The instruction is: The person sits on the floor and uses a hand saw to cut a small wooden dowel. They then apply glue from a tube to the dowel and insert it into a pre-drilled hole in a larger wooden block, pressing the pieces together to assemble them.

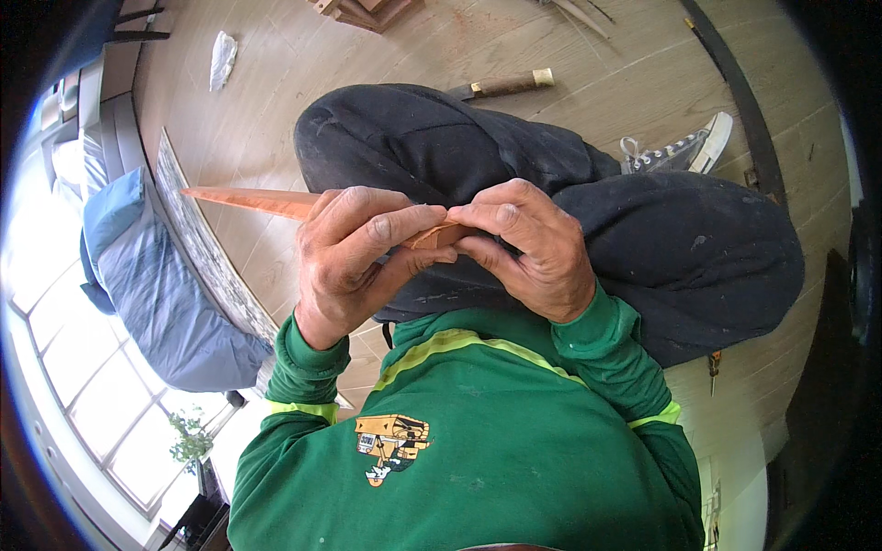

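My left hand [354, 253] and my right hand [528, 243] both grip a thin orange-brown strip of wood [248, 200]. The strip tapers to a point out to the left, and its right end is pinched between the fingers of both hands. The hands meet just above my knees, which are in black trousers [661, 248]. Green sleeves cover both forearms.
A knife with a wooden handle [501, 85] lies on the wooden floor beyond my knee. A grey sneaker [680, 151] shows at right. Wood pieces [367, 11] lie at the top. A blue covered seat [152, 285] and a window are at left.
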Demonstrator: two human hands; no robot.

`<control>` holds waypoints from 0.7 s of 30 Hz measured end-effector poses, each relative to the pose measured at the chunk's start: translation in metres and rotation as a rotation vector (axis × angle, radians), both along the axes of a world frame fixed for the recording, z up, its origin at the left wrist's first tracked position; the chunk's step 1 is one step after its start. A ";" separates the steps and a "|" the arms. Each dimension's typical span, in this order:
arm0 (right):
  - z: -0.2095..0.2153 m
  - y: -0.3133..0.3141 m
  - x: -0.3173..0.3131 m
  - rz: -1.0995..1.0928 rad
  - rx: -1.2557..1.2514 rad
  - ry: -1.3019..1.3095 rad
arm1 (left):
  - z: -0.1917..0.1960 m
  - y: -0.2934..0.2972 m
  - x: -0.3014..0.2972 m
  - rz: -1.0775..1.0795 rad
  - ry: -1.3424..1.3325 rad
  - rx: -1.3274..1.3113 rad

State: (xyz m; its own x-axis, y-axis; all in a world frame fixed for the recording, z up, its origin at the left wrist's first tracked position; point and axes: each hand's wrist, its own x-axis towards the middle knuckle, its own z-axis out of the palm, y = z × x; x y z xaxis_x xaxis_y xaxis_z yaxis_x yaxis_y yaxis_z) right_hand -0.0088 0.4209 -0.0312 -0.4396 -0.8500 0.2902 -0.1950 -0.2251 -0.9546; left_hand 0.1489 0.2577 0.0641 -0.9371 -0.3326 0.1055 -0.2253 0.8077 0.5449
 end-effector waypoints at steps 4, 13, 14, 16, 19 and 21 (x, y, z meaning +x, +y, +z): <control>-0.002 0.001 0.002 0.014 -0.001 -0.006 | -0.005 0.003 0.002 0.016 0.032 0.027; -0.002 -0.001 0.001 -0.010 -0.013 0.048 | -0.010 0.001 0.002 0.000 0.096 -0.018; -0.002 -0.001 0.001 -0.014 -0.014 0.056 | -0.011 0.001 0.002 -0.001 0.098 -0.021; -0.001 -0.001 0.001 -0.014 -0.017 0.055 | -0.011 0.002 0.003 0.003 0.098 -0.014; -0.001 -0.001 0.001 -0.009 -0.013 0.052 | -0.012 0.001 0.003 -0.002 0.107 -0.008; -0.002 -0.001 0.001 0.000 -0.004 0.039 | -0.012 0.001 0.003 -0.007 0.106 -0.004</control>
State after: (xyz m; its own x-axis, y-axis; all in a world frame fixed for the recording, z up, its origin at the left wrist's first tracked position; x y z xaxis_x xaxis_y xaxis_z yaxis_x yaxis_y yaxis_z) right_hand -0.0077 0.4203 -0.0327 -0.4278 -0.8489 0.3103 -0.2321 -0.2286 -0.9455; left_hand 0.1517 0.2584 0.0521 -0.9230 -0.3253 0.2057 -0.1607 0.8113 0.5622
